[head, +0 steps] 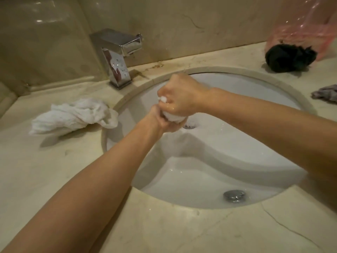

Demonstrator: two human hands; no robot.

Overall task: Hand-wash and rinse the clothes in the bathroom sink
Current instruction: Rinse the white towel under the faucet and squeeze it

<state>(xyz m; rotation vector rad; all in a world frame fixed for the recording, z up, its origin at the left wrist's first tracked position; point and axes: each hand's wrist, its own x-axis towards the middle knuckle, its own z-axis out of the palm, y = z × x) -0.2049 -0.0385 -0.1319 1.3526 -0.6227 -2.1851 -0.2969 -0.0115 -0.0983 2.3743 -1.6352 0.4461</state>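
Over the white sink basin, both my hands squeeze a small wet white cloth. My right hand grips its upper end from above, and a white tip pokes out by the knuckles. My left hand grips the lower end from below. Most of the cloth is hidden inside my fists. A crumpled white garment lies on the counter left of the basin. A black garment lies bunched at the back right, and a grey cloth sits at the right edge.
A square chrome faucet stands behind the basin at the left. The drain is near the front of the basin, an overflow hole just below my hands. A pink plastic bag hangs at the top right. The beige marble counter surrounds the sink.
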